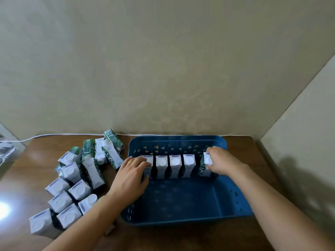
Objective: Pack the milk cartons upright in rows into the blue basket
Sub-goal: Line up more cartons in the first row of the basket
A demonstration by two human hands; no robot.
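1. Head view: loose milk cartons [72, 189] stand and lie bunched toward the tabletop's [181, 238] left edge.
2. Beside them, the blue basket [235, 200] has its near half bare.
3. Along its far wall, a row of upright cartons [175, 166]; the left hand [131, 175] grips the leftmost carton [148, 160], the right hand [220, 161] grips the rightmost carton [206, 164].

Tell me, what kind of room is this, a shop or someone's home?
Probably a home or a small office corner, not a shop: a brown wooden table pushed against plain beige walls, a white cable along its back edge, and no shelving or signs.
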